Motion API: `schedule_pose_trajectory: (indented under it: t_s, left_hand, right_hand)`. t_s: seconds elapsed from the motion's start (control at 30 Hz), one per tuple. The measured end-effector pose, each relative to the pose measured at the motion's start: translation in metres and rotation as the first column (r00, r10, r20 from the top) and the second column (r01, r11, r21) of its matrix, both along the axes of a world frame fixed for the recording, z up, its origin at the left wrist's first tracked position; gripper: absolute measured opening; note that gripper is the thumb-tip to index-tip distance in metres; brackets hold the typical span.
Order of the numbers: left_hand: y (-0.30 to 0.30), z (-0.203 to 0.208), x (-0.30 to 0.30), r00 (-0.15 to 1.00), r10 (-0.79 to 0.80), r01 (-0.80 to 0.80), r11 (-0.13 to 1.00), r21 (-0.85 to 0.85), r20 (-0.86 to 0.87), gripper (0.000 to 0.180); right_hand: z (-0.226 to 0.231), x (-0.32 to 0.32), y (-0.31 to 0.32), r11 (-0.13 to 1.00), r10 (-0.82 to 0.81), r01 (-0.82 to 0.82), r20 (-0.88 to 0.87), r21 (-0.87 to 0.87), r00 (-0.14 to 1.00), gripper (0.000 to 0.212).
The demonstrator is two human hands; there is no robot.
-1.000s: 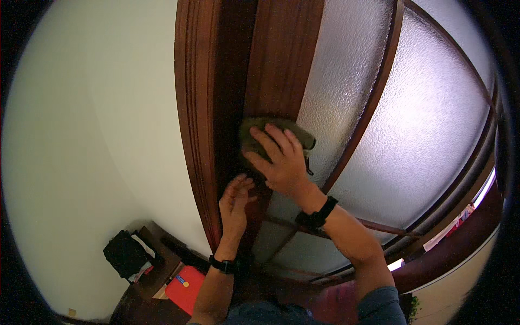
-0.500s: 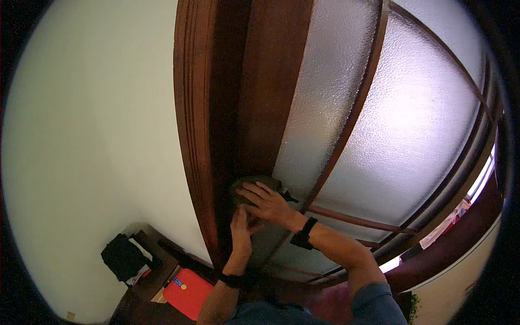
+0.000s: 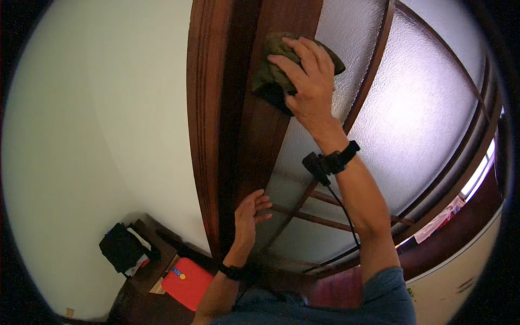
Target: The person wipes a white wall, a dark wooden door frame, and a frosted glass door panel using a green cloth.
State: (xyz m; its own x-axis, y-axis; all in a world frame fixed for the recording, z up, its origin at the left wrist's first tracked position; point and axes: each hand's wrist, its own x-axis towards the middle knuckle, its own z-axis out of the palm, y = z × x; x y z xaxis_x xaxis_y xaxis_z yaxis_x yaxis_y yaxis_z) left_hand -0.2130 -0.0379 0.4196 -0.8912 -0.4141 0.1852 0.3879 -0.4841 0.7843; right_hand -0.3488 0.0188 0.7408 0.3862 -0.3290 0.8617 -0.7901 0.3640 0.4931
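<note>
High on the wooden door stile [image 3: 279, 21], my right hand [image 3: 313, 92] presses a folded olive-green cloth [image 3: 264, 75] against the wood. Its fingers are bent over the cloth, and one edge of the cloth overlaps the frosted glass pane [image 3: 346, 38]. Lower down, my left hand [image 3: 249, 216] is raised close to the same stile with nothing in it, its fingers apart. Whether its fingertips touch the wood I cannot tell. Dark bands are around both wrists, and a cable hangs from the right one.
A carved door frame [image 3: 201, 108] meets the pale wall [image 3: 108, 108] at left. At lower left, a dark wooden desk [image 3: 135, 300] bears a red case [image 3: 187, 284] and a black bag [image 3: 123, 248]. Frosted panes with thin wooden bars fill the right side.
My right hand has moved up the stile with the cloth. My left hand, beside it before, is now apart from it and lower. The cloth shows more fully.
</note>
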Motion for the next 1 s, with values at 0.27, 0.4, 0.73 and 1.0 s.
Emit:
schedule_pose_trajectory:
  t_s: [0.27,0.4,0.73,1.0]
  left_hand:
    - [-0.024,-0.025,0.012,0.988,0.072,-0.084,0.993,0.081,0.136,0.053]
    - [-0.028,-0.031,0.016,0.983,0.066,-0.087,0.989,0.116,0.169,0.051]
    - [-0.035,-0.073,0.019,0.932,-0.068,-0.008,0.978,0.209,0.355,0.050]
    - [-0.037,-0.080,0.025,0.959,-0.099,0.063,0.988,0.141,0.264,0.047]
  right_hand:
    - [-0.163,-0.004,-0.017,0.967,-0.063,0.035,0.104,0.252,0.993,0.037]
    - [-0.242,0.003,-0.014,0.956,-0.043,-0.032,0.246,0.293,0.968,0.030]
    - [-0.359,-0.009,0.021,0.727,-0.120,-0.173,0.371,0.665,0.921,0.027]
    - [-0.262,0.007,0.030,0.808,-0.038,-0.155,0.313,0.568,0.949,0.026]
